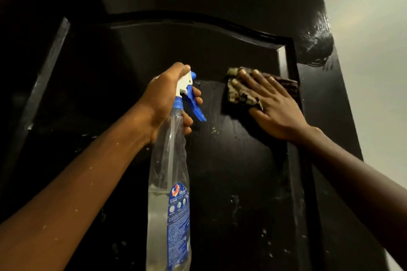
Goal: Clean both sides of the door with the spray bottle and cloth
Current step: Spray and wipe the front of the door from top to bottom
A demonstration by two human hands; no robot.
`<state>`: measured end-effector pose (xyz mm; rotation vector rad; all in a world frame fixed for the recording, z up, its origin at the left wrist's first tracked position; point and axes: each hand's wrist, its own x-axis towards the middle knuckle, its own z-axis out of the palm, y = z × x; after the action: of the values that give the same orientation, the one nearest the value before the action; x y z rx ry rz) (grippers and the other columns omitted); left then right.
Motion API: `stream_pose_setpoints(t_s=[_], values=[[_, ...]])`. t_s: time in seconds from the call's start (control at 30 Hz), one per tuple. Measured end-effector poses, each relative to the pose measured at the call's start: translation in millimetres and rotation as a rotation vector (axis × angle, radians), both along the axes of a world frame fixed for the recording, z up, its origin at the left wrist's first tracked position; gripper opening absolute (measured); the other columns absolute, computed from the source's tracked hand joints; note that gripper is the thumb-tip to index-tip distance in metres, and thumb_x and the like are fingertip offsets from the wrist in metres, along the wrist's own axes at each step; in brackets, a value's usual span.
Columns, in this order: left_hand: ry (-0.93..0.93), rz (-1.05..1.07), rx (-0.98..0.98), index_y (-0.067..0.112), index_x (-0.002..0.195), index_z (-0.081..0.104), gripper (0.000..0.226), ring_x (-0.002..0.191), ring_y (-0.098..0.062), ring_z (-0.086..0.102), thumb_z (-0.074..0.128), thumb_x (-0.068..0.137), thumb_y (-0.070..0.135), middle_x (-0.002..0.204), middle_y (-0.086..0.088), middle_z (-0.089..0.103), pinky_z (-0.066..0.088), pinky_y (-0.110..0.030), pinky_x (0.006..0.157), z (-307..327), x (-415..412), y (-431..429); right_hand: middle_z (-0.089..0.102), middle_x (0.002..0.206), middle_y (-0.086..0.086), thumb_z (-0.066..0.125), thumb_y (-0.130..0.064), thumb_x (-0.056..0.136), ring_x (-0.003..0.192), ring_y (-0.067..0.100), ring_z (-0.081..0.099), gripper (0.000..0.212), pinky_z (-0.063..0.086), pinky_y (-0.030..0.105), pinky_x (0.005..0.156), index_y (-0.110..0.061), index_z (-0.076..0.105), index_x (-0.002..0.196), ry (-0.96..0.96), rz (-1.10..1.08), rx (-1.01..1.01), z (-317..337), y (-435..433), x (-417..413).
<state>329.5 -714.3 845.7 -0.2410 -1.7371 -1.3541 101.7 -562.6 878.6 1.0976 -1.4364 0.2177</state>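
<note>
The left hand (165,97) curls its fingers round the spray bottle (169,171) neck. The right hand (273,103), fingers spread, presses the cloth (240,92) to the black door (154,50); raised moulding (284,59) lies just beyond the fingertips, with pale wall (374,28) further right.

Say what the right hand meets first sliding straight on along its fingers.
Probably the arched moulding atop the door panel; the right hand, flat on the cloth, has only bare panel ahead.

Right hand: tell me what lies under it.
Under the right hand is the cloth, pressed flat against the black door. Its checked edge shows left of the hand and a dark corner above it. The cloth's middle and the door surface behind it are covered.
</note>
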Motion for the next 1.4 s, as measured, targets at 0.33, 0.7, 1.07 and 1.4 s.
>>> stream_pose_setpoints(t_s=[0.33, 0.7, 1.07, 1.4], values=[[-0.009, 0.067, -0.003, 0.008, 0.084, 0.063, 0.05, 0.038, -0.017, 0.047, 0.044, 0.093, 0.053, 0.084, -0.01, 0.067, 0.044, -0.026, 0.045, -10, -23, 24, -0.01, 0.168, -0.011, 0.015, -0.055, 0.098, 0.154, 0.011, -0.015, 0.065, -0.008, 0.04, 0.126, -0.041, 0.001, 0.16, -0.282, 0.032, -0.315, 40, -6, -5], [-0.078, 0.135, -0.031, 0.004, 0.086, 0.065, 0.054, 0.039, -0.019, 0.049, 0.043, 0.094, 0.053, 0.086, -0.014, 0.068, 0.044, -0.027, 0.044, -26, -16, 23, -0.011, 0.168, -0.015, 0.008, -0.056, 0.092, 0.153, 0.006, -0.016, 0.069, -0.009, 0.038, 0.126, -0.043, -0.002, 0.159, -0.288, -0.006, -0.347, -25, 6, -16], [0.004, 0.219, 0.032, 0.006, 0.088, 0.066, 0.054, 0.039, -0.02, 0.05, 0.046, 0.093, 0.055, 0.087, -0.013, 0.07, 0.046, -0.03, 0.048, -37, -1, -7, -0.005, 0.169, -0.008, 0.011, -0.057, 0.093, 0.155, 0.015, -0.009, 0.071, -0.006, 0.038, 0.125, -0.038, 0.004, 0.16, -0.065, -0.038, -0.083, -17, -59, 40], [0.021, 0.197, 0.022, 0.007, 0.083, 0.065, 0.052, 0.037, -0.019, 0.048, 0.044, 0.093, 0.053, 0.086, -0.011, 0.07, 0.045, -0.028, 0.046, -44, 19, -10, -0.003, 0.169, -0.011, 0.012, -0.057, 0.092, 0.155, 0.012, -0.009, 0.07, -0.005, 0.038, 0.126, -0.042, 0.004, 0.16, -0.195, -0.059, -0.226, -46, -16, 7]])
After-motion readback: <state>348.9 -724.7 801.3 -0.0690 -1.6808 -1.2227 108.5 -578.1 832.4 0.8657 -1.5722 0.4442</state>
